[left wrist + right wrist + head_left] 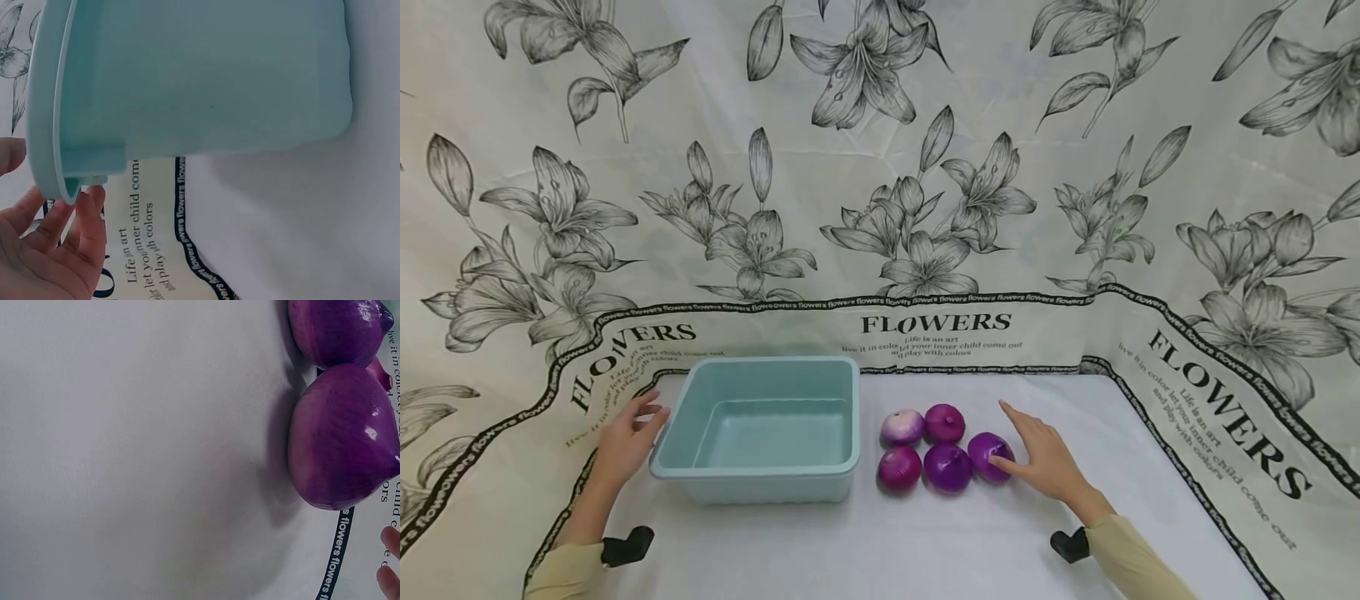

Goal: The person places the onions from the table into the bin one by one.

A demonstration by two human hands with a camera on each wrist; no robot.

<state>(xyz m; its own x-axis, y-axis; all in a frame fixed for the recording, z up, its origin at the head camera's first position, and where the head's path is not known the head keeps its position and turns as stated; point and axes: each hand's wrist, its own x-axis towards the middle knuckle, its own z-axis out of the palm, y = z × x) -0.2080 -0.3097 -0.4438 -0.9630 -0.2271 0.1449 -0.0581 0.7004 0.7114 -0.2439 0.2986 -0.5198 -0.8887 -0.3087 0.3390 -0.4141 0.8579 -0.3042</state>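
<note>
A flower-print cloth (715, 50) rises behind the white surface (925, 550) and along its sides. A pale blue-green tub (756, 490) stands upright on the surface, left of centre. The left hand (628, 437) is at the tub's left rim, its grip loosely spread, thumb apart from the gently bent fingers; whether it touches the rim is unclear. The right hand (1048, 462) reaches in from the right, its grip spread wide. Five purple onions (947, 468) lie clustered on the surface between the tub and that hand. The back-left one is palest. The right thumb overlaps the rightmost onion (981, 448) in the head view; contact cannot be told.
</note>
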